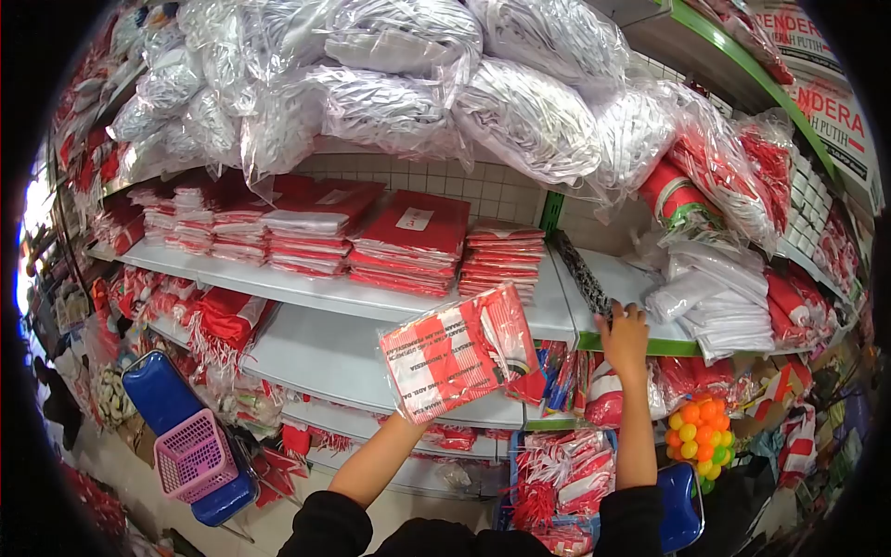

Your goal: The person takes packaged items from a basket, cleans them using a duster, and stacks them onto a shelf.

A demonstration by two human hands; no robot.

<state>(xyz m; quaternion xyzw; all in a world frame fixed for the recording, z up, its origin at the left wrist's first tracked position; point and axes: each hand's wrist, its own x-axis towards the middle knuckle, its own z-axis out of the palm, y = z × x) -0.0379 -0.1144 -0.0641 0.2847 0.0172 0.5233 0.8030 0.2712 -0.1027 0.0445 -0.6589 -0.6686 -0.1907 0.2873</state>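
Observation:
A clear plastic packet of red-and-white striped cloth with printed text [457,353] is held up in front of the shelf. My left hand [408,427] grips it from below and behind, so most of its fingers are hidden. On the right shelf section, my right hand [625,336] has its fingers curled over the near end of a long, narrow black-and-white speckled object [582,274]. Behind the packet stand a stack of red folded packets [501,260] and a wider red stack with a white label [408,246].
Bulky plastic bags of white strips [529,116] overhang the shelf. White plastic-wrapped packs [715,297] lie right of my right hand. A pink basket [195,455] rests on a blue chair [158,395] at lower left. Red-and-white fringed goods fill a blue crate [513,483] below.

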